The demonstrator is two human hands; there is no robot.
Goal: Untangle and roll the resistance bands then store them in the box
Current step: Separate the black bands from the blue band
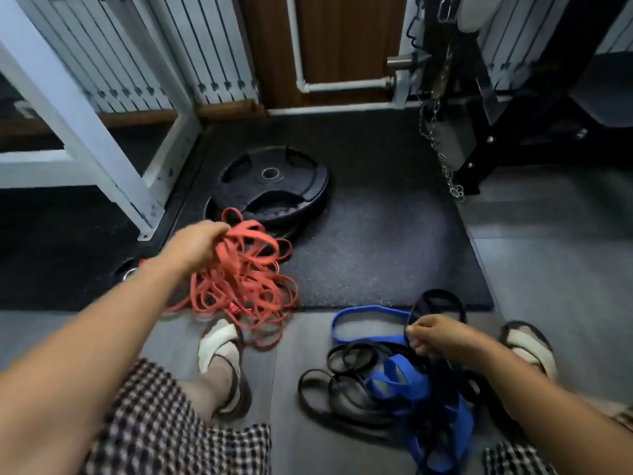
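Below, weight plates (274,186) lie on a dark mat (376,234) beside grey floor (548,269). The left hand (195,241) clutches red bands (246,279); the right hand (442,337) pinches black bands (346,358).

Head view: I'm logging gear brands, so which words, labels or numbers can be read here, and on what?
None can be read.
The black weight plate shows no legible marking through the blur.
The red bands and the blue and black bands carry no print that I can make out.

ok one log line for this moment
stage: untangling | left hand: grips red tangle | right hand: pinches black band | blue bands: on floor | box: not in view
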